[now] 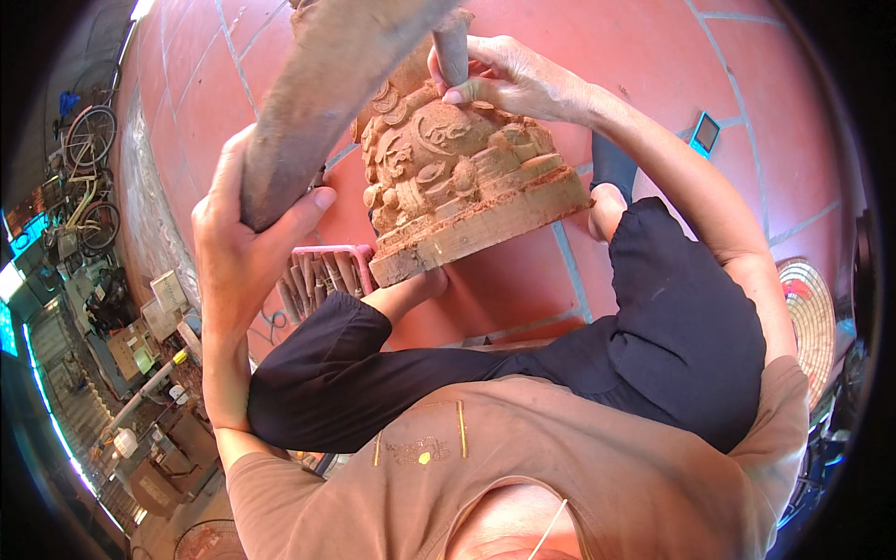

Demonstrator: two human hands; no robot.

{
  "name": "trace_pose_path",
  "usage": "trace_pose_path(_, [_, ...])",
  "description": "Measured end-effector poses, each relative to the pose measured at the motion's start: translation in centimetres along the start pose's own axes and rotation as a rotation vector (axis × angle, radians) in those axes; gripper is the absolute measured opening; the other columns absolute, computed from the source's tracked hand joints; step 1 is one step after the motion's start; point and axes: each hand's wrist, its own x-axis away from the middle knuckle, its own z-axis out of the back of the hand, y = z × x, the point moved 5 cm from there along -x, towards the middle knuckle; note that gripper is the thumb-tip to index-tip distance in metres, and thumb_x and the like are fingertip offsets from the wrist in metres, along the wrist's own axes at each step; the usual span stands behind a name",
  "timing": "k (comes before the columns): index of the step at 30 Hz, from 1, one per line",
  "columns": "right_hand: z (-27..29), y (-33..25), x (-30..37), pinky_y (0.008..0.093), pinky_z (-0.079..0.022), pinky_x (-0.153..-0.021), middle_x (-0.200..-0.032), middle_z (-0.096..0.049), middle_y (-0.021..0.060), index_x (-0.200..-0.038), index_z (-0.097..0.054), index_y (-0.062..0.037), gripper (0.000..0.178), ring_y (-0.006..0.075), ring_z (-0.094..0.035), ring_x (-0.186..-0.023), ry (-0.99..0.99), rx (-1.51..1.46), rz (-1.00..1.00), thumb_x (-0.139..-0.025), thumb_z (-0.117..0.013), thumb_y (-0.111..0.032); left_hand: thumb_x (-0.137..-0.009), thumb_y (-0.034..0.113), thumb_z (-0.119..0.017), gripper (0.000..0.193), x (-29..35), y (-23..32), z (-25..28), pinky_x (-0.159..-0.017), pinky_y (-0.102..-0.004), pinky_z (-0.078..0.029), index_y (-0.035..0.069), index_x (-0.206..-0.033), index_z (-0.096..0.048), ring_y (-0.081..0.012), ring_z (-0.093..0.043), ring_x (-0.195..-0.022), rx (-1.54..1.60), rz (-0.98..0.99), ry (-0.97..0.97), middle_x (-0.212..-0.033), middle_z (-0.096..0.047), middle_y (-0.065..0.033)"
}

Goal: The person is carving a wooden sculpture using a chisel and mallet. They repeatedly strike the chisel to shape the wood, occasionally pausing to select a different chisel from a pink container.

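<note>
A brown carved wooden sculpture (448,154) stands on the floor between my feet, its front covered in raised coins and rounded shapes above a thick plain base. My left hand (245,201) is wrapped round the lower end of a long, heavy wooden mallet (327,112), which slants up to the right and hides part of the sculpture's top. At the upper part of the carving, my right hand (523,82) grips a chisel (452,54) between thumb and fingers. The chisel's cutting edge cannot be made out. My right fingertips are close to the carved surface.
A pink-rimmed basket (331,250) with several chisels lies left of the sculpture's base. On the red tiled floor (653,56), a small blue-edged device (705,135) lies at the right. A woven hat (807,322) is behind my right arm. Bicycles (91,140) and boxes line the left.
</note>
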Motion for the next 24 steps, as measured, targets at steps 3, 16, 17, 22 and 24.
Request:
trace_pose_path(3, [0.0,0.1,-0.1,0.0296,-0.050,-0.086,-0.096,-0.059,0.0001,-0.106,-0.055,-0.0038,0.018,0.0106,-0.057,-0.092,-0.014,0.015,0.002,-0.093,-0.065,-0.011,-0.076,0.008,-0.078,0.054,0.2,-0.2,0.1,-0.074,-0.0305,-0.054,0.002,-0.125,-0.054,-0.0198,-0.070,-0.082,0.159,0.054,0.061,-0.095,-0.071,-0.0148])
trace_pose_path(16, [0.8,0.8,0.4,0.0310,-0.049,-0.092,-0.096,-0.057,-0.0003,-0.105,-0.054,-0.0048,0.016,0.0112,-0.059,-0.097,-0.011,-0.179,0.098,-0.092,-0.064,-0.006,-0.077,0.011,-0.078,0.053,-0.6,-0.3,0.0,-0.078,-0.0326,-0.052,0.001,-0.123,-0.054,-0.0147,-0.065,-0.083,-0.070,0.000,-0.005,-0.094,-0.071,-0.0133])
trace_pose_path(17, [0.8,0.8,0.5,0.0313,-0.049,-0.093,-0.097,-0.057,-0.0002,-0.106,-0.054,-0.0046,0.016,0.0112,-0.059,-0.097,0.006,-0.197,0.103,-0.092,-0.064,-0.006,-0.077,0.011,-0.078,0.053,-0.5,-0.4,-0.1,-0.078,-0.0328,-0.052,0.000,-0.123,-0.054,-0.0152,-0.066,-0.084,-0.041,0.032,-0.020,-0.095,-0.071,-0.0133])
trace_pose_path(22, [0.8,0.5,0.6,0.0310,-0.049,-0.093,-0.098,-0.059,0.0010,-0.106,-0.054,-0.0039,0.017,0.0115,-0.059,-0.098,0.007,-0.027,0.111,-0.093,-0.064,-0.009,-0.077,0.011,-0.078,0.053,-0.2,0.0,-0.4,-0.081,-0.0328,-0.052,0.000,-0.124,-0.055,-0.0167,-0.067,-0.090,-0.017,-0.019,0.000,-0.097,-0.071,-0.0135])
trace_pose_path(24, [0.8,0.0,0.5,0.0308,-0.049,-0.092,-0.097,-0.059,0.0014,-0.106,-0.055,-0.0038,0.016,0.0114,-0.059,-0.098,-0.007,0.048,0.109,-0.094,-0.064,-0.010,-0.077,0.011,-0.078,0.053,-0.1,0.2,-0.4,-0.082,-0.0328,-0.052,0.000,-0.124,-0.055,-0.0165,-0.067,-0.092,-0.029,-0.042,0.008,-0.098,-0.071,-0.0136])
